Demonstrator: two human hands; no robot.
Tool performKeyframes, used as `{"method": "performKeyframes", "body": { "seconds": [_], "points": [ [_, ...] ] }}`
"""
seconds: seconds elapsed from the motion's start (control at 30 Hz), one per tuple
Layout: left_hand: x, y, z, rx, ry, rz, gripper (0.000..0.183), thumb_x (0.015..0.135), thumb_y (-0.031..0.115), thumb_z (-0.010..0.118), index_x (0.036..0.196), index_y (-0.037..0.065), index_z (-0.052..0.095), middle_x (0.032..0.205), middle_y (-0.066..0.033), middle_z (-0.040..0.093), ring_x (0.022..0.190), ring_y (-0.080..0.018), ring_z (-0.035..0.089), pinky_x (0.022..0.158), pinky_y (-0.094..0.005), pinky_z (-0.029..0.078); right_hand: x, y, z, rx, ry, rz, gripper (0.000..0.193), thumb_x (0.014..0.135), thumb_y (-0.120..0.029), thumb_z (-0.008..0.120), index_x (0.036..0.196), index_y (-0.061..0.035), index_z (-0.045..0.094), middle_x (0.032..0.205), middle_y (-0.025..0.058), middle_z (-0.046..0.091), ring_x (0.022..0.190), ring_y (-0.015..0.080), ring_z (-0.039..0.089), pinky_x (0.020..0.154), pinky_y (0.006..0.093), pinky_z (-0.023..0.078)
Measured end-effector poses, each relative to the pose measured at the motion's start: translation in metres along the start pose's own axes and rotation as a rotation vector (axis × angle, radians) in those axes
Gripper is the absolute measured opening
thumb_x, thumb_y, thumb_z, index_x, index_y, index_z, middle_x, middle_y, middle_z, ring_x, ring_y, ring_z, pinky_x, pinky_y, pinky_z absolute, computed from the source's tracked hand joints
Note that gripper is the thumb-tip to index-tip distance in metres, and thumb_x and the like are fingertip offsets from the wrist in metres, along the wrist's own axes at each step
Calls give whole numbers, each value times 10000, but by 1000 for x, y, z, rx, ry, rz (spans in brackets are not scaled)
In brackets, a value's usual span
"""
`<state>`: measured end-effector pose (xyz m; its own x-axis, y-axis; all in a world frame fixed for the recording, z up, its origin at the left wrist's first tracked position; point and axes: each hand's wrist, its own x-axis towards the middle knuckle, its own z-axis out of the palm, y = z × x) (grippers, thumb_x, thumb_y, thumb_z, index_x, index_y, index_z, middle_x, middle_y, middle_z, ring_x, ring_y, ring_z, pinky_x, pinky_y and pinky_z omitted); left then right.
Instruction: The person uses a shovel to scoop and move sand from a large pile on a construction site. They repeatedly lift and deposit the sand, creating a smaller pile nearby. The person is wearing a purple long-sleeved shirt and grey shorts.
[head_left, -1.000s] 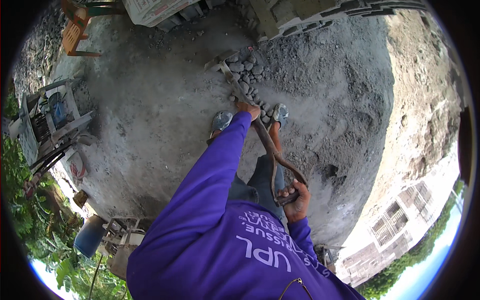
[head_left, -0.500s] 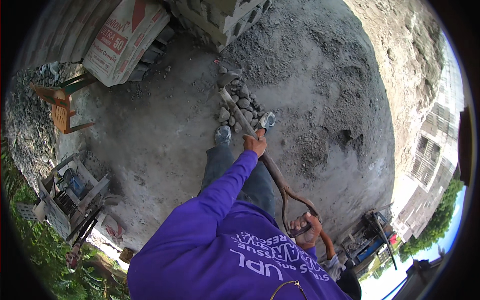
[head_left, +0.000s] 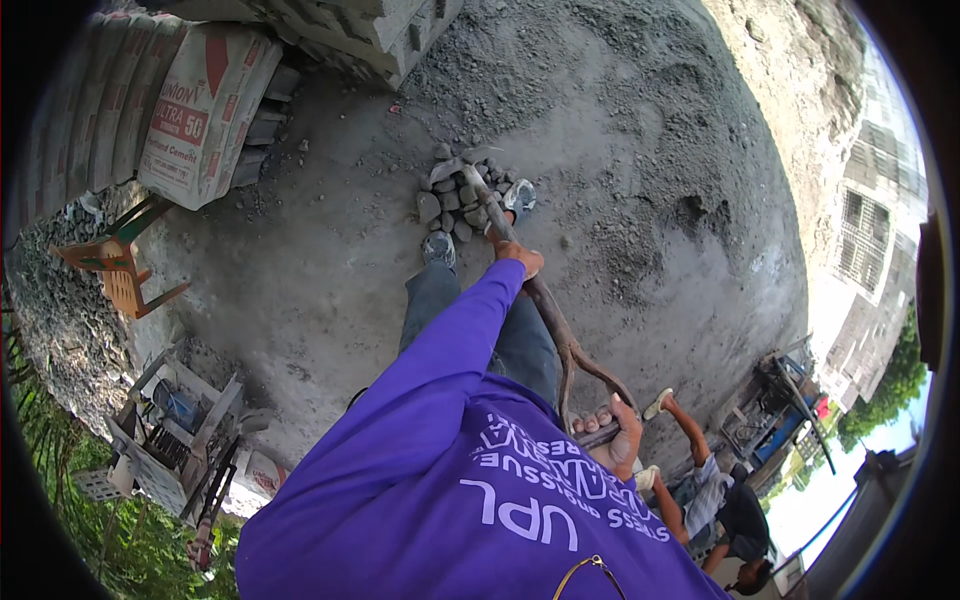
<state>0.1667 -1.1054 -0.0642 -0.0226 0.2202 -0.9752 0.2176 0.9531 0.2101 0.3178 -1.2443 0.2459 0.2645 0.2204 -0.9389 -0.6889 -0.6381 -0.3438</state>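
Note:
I hold a shovel (head_left: pixel 551 316) with a rough wooden shaft that forks into a triangular grip at its upper end. My left hand (head_left: pixel 519 259) is closed around the shaft, low down and close to my feet. At the top end, the fingers of my right hand (head_left: pixel 618 440) wrap the crossbar of the forked grip. The shovel's blade lies at a small heap of grey stones (head_left: pixel 450 203) in front of my shoes; stones partly hide its edge, and whether it bears any cannot be told.
Stacked cement bags (head_left: pixel 190 125) and hollow concrete blocks (head_left: pixel 395 45) stand ahead and left. A plastic chair (head_left: pixel 118 262) and a block-making machine-like frame (head_left: pixel 175 420) are left. A gravel mound (head_left: pixel 640 120) spreads right. Another person (head_left: pixel 705 495) sits or crouches behind right, near some equipment (head_left: pixel 765 405).
The blade has come nearer to my feet, in among the stones, and some stones have shifted. Both hands keep their hold on the shovel. More of the other person now shows.

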Motion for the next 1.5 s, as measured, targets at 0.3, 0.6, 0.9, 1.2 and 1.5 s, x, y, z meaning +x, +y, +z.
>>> {"method": "performKeyframes", "body": {
  "seconds": [0.3,0.6,0.9,1.2,1.5],
  "points": [
    [84,25,-13,-125,8,76,668,842,233,580,1297,-202,357,1205,-324,590,892,-353,710,660,-444,639,27,-35,59,-640,138,-847,412,915,-192,680,1264,-11,555,943,97,576,776,172,581,737,324,482],
    [54,93,16,-345,-86,16,684,828,211,610,1256,-199,268,1143,-333,608,843,-371,715,595,-459,639,50,-104,84,-1257,112,-1504,182,869,-93,674,1031,-11,686,1017,118,621,1006,286,550,946,403,411],
    [81,184,66,-571,231,-99,408,783,211,625,1022,-117,583,957,-253,680,734,-340,709,549,-466,589,98,-253,133,-1290,-301,-1453,368,987,-309,512,941,-27,745,818,86,682,1124,267,540,1021,431,350],
    [114,307,184,-1379,446,-47,583,748,192,665,1175,-122,420,1098,-269,576,903,-338,639,840,-467,539,212,-477,123,-1980,-1021,-1530,325,731,-265,834,903,-88,623,786,46,528,797,264,531,819,441,384],
    [178,388,231,-2100,-57,41,271,769,239,685,898,100,491,721,-95,546,571,-282,569,585,-511,493,242,-612,65,-1364,-143,-1098,342,856,-97,718,1143,3,560,898,64,591,771,143,530,672,263,449]
  ]
}}
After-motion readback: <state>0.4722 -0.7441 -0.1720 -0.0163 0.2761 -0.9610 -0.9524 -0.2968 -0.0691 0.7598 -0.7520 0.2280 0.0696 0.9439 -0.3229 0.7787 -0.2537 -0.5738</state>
